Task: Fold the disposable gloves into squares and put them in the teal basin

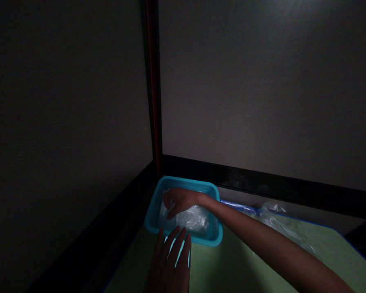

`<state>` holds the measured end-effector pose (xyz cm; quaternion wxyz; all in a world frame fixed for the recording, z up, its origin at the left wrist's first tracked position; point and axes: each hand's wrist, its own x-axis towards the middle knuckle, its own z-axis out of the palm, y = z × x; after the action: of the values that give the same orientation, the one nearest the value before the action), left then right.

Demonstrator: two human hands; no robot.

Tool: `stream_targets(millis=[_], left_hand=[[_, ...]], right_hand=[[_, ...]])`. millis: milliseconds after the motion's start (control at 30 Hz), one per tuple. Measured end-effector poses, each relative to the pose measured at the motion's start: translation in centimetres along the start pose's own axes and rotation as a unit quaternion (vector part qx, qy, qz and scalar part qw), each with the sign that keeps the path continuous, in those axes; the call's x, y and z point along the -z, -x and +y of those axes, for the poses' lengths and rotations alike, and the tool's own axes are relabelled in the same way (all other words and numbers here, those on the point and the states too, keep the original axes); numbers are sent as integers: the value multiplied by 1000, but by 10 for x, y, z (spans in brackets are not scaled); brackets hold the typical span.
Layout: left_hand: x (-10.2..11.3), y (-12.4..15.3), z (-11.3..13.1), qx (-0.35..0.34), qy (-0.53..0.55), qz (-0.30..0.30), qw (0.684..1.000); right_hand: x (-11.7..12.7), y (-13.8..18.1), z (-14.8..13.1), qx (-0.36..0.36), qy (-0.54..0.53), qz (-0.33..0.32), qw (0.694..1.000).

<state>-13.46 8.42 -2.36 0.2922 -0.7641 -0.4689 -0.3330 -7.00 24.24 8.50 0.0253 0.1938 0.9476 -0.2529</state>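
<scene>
A turquoise plastic basin (214,240) sits in the corner with crinkled clear plastic packets (193,219) inside. My right hand (181,200) reaches over its right rim and down among the packets. Its fingers curl downward, with the thumb apart from them; clear plastic shows around the fingertips. My left hand (171,260) is just in front of the basin's near rim, back upward, fingers stretched and spread. A bright pale-blue surface (179,253) shows between those fingers. What it belongs to is hidden beneath the hand.
The basin stands on a pale green, blue-edged surface (225,264). A loose clear plastic bag (280,221) lies right of it, behind my right forearm. Two walls meet behind a dark corner post (152,89), with dark skirting (250,179) along their bottoms. The light is dim.
</scene>
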Motion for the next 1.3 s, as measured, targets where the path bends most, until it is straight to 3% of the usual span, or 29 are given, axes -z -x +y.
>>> stream_targets(millis=[200,567,867,1300], left_hand=[[0,1,-1,-6,0,1,1000],[0,1,-1,-7,-3,2,1000],[2,1,-1,-6,-5,-2,1000],[3,-1,2,3,-12,-4,1000]], right_hand=[[5,3,-4,8,-48,18,999],[53,26,-3,21,-131,140,981],[16,11,-2,33,-45,46,997],[-9,10,-1,65,79,8,995]])
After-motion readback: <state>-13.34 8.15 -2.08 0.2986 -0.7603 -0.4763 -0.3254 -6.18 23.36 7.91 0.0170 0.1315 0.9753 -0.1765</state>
